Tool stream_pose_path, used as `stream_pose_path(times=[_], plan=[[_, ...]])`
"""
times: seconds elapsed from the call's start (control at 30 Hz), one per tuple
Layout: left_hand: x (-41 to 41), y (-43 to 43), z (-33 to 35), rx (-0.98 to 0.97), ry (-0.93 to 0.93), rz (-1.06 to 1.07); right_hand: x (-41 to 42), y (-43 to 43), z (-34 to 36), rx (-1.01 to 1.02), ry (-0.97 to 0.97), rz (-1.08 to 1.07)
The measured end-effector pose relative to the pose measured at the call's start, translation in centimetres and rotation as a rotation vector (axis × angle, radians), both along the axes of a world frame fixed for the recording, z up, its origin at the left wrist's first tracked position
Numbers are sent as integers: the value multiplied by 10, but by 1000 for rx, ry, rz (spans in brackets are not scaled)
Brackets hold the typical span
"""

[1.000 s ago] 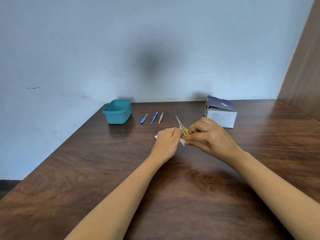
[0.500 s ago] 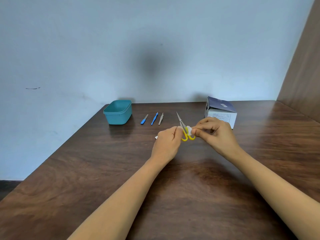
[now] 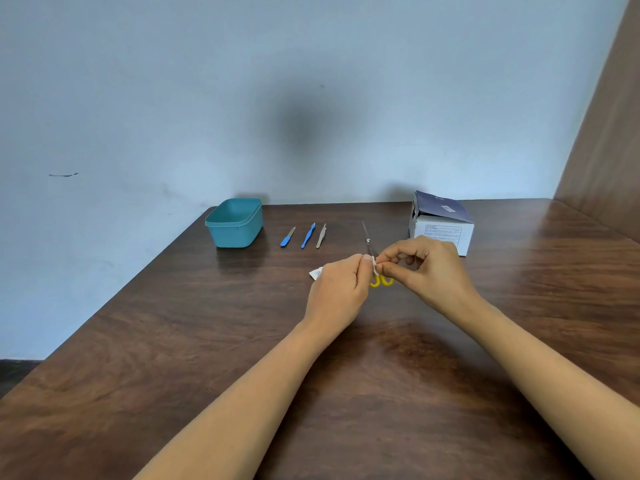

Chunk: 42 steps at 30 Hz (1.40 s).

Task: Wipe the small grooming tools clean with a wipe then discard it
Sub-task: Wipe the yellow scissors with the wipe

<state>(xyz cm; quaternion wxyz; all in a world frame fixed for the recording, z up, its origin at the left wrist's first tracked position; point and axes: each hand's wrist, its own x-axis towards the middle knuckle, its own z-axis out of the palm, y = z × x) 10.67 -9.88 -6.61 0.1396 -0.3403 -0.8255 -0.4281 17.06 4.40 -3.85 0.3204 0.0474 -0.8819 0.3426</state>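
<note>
Small scissors (image 3: 368, 239) with yellow handles are held above the table, blades pointing away from me. My left hand (image 3: 337, 289) grips them near the pivot. My right hand (image 3: 429, 268) pinches a white wipe (image 3: 374, 264) against the scissors just above the handles. Farther back, a blue-handled file (image 3: 287, 237), a blue tool (image 3: 308, 235) and silver tweezers (image 3: 321, 236) lie side by side on the table.
A teal open container (image 3: 235, 221) stands at the back left of the brown wooden table (image 3: 207, 341). A white and dark blue box (image 3: 443, 223) sits at the back right. A torn white wrapper (image 3: 316, 273) lies partly behind my left hand. A wooden panel rises on the right.
The scissors turned so the yellow handles now hang below my fingers. My right hand brought the wipe up from the handles toward the pivot. Both hands rose slightly.
</note>
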Motion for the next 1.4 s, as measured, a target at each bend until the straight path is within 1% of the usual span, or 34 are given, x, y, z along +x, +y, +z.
stream_pose_path(times=[0.07,0.2,0.23,0.27,0.33,0.37,0.43,0.67,0.77,0.93,1.03,1.1,1.17,1.23,1.33,1.4], plan=[[-2,-1,0,19,-11,22,0,0,1,9,-29,17],[-10,-4,2,79,-72,71,1,0,1,-46,-142,78],[-11,-5,2,85,-85,76,1,0,1,-103,-158,105],[-13,-6,3,85,-89,78,1,-1,1,-204,-155,137],[-13,-7,3,74,-88,73,1,1,4,-476,-115,183],[-13,-7,3,66,-85,67,1,4,5,-598,-103,177],[-12,-7,2,46,-62,48,0,8,6,-724,-122,118],[-9,-7,3,-28,20,5,-2,10,2,-783,-284,26],[-9,-7,3,-63,59,-8,-2,12,2,-760,-350,33],[-7,-8,6,-113,91,-68,-3,15,0,-716,-408,77],[-6,-8,5,-122,101,-61,-4,16,0,-757,-449,120],[-5,-7,5,-75,93,-53,-5,13,-2,-857,-489,172],[-5,-5,5,14,64,-59,-7,10,-4,-988,-527,232],[-5,-3,5,116,-5,-54,-9,7,-7,-1118,-544,292],[-6,-3,9,254,-146,-8,-10,-5,-14,-1262,-511,352],[-7,-2,10,302,-235,34,-11,-16,-18,-1297,-438,341]])
